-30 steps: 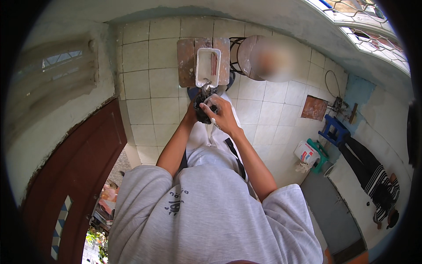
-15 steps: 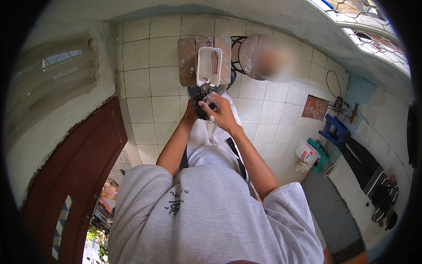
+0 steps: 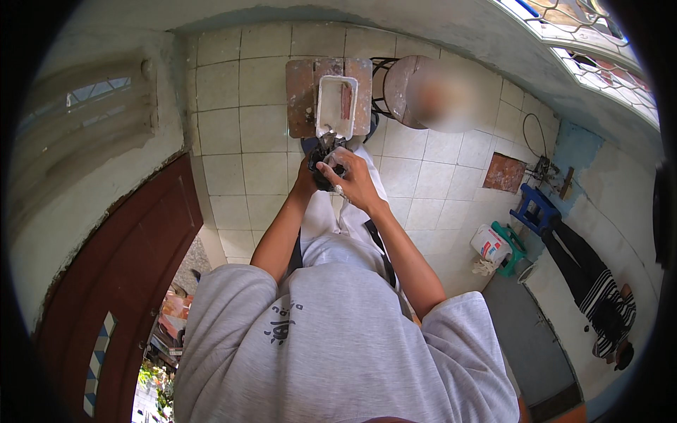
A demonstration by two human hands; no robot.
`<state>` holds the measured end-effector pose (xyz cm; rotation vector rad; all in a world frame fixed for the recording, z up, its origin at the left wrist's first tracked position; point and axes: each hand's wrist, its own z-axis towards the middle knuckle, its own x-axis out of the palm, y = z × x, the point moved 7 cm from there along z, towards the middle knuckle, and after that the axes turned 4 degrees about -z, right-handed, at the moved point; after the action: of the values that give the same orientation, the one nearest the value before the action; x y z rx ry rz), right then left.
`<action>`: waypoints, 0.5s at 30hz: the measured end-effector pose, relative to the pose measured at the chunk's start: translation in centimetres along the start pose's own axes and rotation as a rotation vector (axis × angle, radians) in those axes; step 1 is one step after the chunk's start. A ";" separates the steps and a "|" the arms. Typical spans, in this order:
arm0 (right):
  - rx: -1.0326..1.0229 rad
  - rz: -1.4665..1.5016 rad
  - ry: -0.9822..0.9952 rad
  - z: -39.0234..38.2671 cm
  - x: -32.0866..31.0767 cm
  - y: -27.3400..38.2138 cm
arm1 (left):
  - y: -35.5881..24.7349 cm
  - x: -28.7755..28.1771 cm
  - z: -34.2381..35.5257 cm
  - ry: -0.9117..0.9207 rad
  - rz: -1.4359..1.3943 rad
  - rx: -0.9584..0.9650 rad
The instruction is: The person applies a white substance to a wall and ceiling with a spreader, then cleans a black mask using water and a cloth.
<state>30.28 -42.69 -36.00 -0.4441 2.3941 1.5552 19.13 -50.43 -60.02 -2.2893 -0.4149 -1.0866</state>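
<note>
A crumpled, shiny black bag-like bundle (image 3: 326,156) is held in front of my lap, just below the near end of a white tub. My left hand (image 3: 307,176) is wrapped round its left side, fingers mostly hidden by the black material. From the right, my right hand (image 3: 358,182) closes on the same bundle, its thumb lying across the top. Whitish residue marks the right hand near the wrist. What the bundle contains cannot be made out. The white rectangular tub (image 3: 321,106) has a reddish-brown bar (image 3: 346,102) along its inner right side.
Under the tub is a stained wooden board-topped stand (image 3: 300,99). A round stool (image 3: 400,92) adjoins it, partly blurred. Farther right are a blue stool (image 3: 534,209), a white container (image 3: 490,243), a green plastic item (image 3: 513,247) and a person (image 3: 606,310) in striped top. A brown door (image 3: 120,282) stands left.
Hardly anything differs. Both hands stay on the black bundle in nearly the same place, and the tub has not moved.
</note>
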 end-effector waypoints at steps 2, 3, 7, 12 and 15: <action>-0.003 -0.013 0.010 0.1 0.2 0.0 | -0.1 -0.1 0.0 0.001 0.043 0.022; -0.002 -0.013 0.010 0.2 0.2 0.0 | -0.3 -0.1 0.0 -0.004 0.082 0.038; 0.002 -0.023 0.027 0.4 0.3 0.1 | -1.7 0.8 -0.5 -0.018 0.367 0.132; 0.028 -0.021 0.047 0.5 0.4 0.4 | -0.9 1.1 -0.6 0.035 -0.161 -0.033; -0.037 -0.003 0.020 0.4 0.3 1.0 | 0.2 -0.5 -0.4 0.043 0.029 0.020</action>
<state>29.59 -42.01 -35.42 -0.4730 2.3814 1.6036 18.70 -50.84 -60.29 -2.2433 -0.3734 -1.1103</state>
